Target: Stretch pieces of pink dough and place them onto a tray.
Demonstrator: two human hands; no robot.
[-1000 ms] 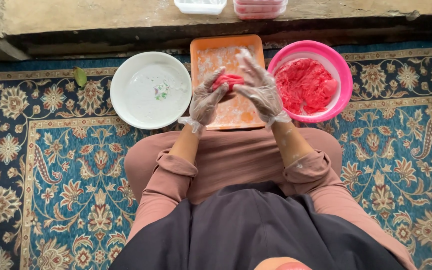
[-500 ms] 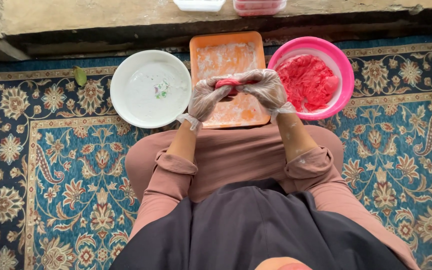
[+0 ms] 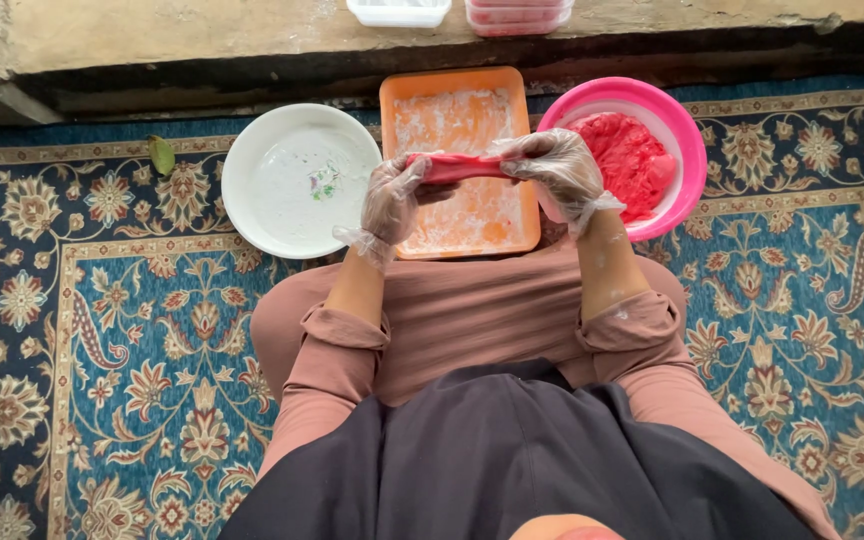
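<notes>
Nearest, the gloved left hand (image 3: 392,200) and gloved right hand (image 3: 552,168) each close on one end of a red dough strip (image 3: 457,167), stretched level between them above the floured orange tray (image 3: 462,225). Beyond sit a white plate (image 3: 297,180) to the left, a pink bowl (image 3: 677,130) of what looks like more red dough to the right, and two containers (image 3: 457,12) on the ledge.

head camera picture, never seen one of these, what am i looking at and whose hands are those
The camera sits on a person's head and looks straight down, so the hands are their own; they sit on a patterned carpet. Both hands wear thin clear gloves. The left hand and right hand hold a stretched piece of red dough between them, above an orange tray dusted with white powder. To the right stands a pink bowl with more red dough; to the left lies a white plate. Two containers sit at the top edge.
</notes>
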